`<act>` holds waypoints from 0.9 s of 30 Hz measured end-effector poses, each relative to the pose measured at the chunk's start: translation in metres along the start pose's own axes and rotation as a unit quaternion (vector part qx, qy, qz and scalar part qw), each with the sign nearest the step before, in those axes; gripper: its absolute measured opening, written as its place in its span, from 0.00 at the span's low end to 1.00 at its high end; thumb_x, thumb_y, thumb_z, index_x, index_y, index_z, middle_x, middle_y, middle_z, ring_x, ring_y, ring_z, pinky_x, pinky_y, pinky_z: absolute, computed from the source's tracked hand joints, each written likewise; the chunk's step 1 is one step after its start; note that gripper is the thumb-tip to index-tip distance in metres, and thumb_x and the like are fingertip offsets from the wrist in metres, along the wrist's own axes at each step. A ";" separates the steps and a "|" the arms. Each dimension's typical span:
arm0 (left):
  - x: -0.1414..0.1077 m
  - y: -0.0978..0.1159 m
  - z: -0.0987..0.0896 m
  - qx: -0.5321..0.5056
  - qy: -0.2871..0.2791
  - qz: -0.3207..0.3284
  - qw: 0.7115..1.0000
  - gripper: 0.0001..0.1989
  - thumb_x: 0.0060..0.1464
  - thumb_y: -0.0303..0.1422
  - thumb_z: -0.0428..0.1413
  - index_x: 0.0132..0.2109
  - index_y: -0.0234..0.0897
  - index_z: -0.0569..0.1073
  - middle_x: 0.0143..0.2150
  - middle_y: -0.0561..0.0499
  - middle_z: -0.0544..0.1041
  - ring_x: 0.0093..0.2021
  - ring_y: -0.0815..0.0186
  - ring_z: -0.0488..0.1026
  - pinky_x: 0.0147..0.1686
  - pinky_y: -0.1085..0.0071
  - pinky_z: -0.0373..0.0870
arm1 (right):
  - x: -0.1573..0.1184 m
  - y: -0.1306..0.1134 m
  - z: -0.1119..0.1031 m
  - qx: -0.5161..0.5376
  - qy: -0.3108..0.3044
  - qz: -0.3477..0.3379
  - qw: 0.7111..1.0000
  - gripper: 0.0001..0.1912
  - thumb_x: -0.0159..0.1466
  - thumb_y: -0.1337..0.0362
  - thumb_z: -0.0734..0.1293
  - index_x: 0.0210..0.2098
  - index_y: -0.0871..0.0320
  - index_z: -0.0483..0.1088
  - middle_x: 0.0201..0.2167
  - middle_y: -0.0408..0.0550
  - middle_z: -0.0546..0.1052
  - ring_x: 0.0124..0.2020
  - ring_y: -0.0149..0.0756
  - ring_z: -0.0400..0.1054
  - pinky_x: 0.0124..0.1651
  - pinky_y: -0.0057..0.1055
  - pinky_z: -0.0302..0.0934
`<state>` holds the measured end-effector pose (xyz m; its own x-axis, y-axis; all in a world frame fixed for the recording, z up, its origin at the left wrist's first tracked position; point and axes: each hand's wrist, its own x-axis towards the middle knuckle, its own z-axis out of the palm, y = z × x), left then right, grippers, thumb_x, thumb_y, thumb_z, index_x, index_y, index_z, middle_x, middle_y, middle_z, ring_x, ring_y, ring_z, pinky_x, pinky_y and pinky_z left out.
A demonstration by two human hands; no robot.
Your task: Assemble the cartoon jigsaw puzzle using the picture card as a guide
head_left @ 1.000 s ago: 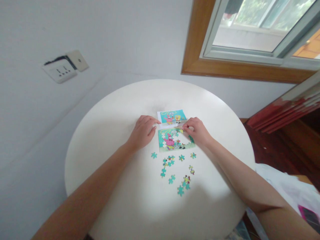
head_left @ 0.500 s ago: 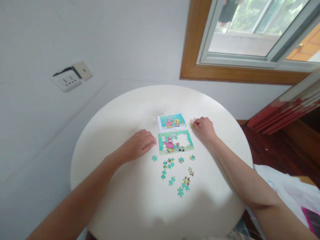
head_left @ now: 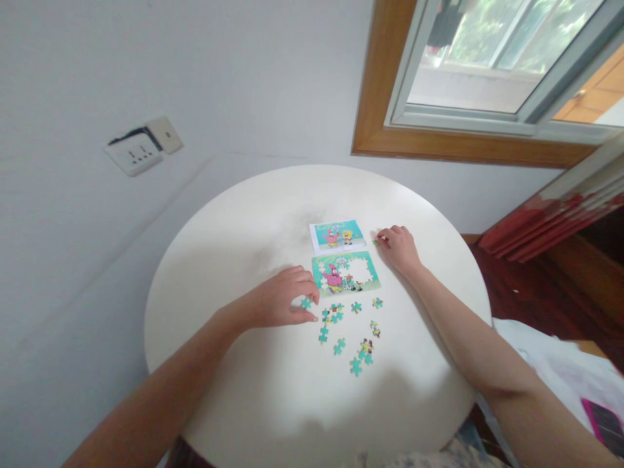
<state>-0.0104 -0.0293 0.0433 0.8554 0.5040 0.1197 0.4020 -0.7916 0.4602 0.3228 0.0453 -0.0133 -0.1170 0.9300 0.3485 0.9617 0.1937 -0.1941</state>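
Observation:
A partly filled cartoon puzzle board lies on the round white table, with white gaps at its left and upper right. Above it is a printed picture card. My left hand is beside the board's lower left, thumb and fingers apart around a teal piece on the table. My right hand rests right of the card, its fingertips pinched on a small yellowish puzzle piece. Several loose pieces lie below the board, among them a teal one nearest me.
The round white table stands against a wall with a socket. A wood-framed window is at the upper right, a red and white curtain beyond. White fabric or plastic lies at the lower right.
My left hand has opened and moved slightly right and toward me, from beside the board to around the teal piece. My right hand stays nearly in place with its piece.

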 end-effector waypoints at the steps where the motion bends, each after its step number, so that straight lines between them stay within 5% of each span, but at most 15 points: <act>1: 0.001 0.003 0.002 0.008 -0.007 0.003 1.000 0.09 0.55 0.40 0.59 0.39 0.41 0.74 0.37 0.51 0.74 0.41 0.63 0.69 0.45 0.67 0.61 | -0.001 0.000 0.000 0.002 0.001 -0.002 1.000 0.11 0.64 0.66 0.62 0.40 0.57 0.76 0.35 0.54 0.74 0.39 0.43 0.63 0.42 0.36 0.55; 5: 0.003 0.009 0.007 0.030 -0.012 0.004 0.999 0.05 0.56 0.36 0.57 0.39 0.41 0.73 0.37 0.51 0.73 0.41 0.62 0.69 0.45 0.67 0.60 | -0.003 -0.008 -0.006 0.016 0.013 -0.022 1.000 0.13 0.63 0.68 0.61 0.44 0.56 0.75 0.39 0.54 0.75 0.42 0.44 0.63 0.44 0.38 0.56; 9: 0.004 0.008 0.009 0.040 -0.010 0.007 0.999 0.03 0.57 0.34 0.57 0.38 0.41 0.73 0.37 0.51 0.73 0.41 0.62 0.69 0.46 0.65 0.60 | -0.008 -0.034 -0.026 0.096 0.029 -0.118 0.988 0.13 0.64 0.68 0.61 0.44 0.55 0.76 0.40 0.53 0.74 0.42 0.44 0.64 0.46 0.41 0.56; 16: 0.001 0.002 0.004 0.060 -0.003 -0.004 0.998 0.02 0.56 0.31 0.55 0.37 0.40 0.73 0.36 0.50 0.72 0.40 0.61 0.68 0.44 0.66 0.60 | -0.035 -0.093 -0.061 0.226 -0.150 -0.375 0.886 0.12 0.66 0.68 0.61 0.44 0.53 0.75 0.41 0.48 0.76 0.45 0.37 0.66 0.50 0.36 0.58; 27: 0.004 -0.003 0.011 0.050 0.015 0.005 0.999 0.05 0.57 0.30 0.53 0.41 0.40 0.73 0.39 0.49 0.73 0.43 0.61 0.68 0.47 0.65 0.60 | -0.045 -0.069 -0.076 0.204 -0.220 -0.373 0.878 0.08 0.63 0.67 0.66 0.40 0.53 0.76 0.39 0.48 0.75 0.45 0.36 0.66 0.51 0.35 0.57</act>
<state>-0.0048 -0.0290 0.0333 0.8503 0.5040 0.1513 0.4247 -0.8271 0.3682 0.2808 -0.0335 0.0538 -0.8476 0.5099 0.1470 0.4186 0.8127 -0.4055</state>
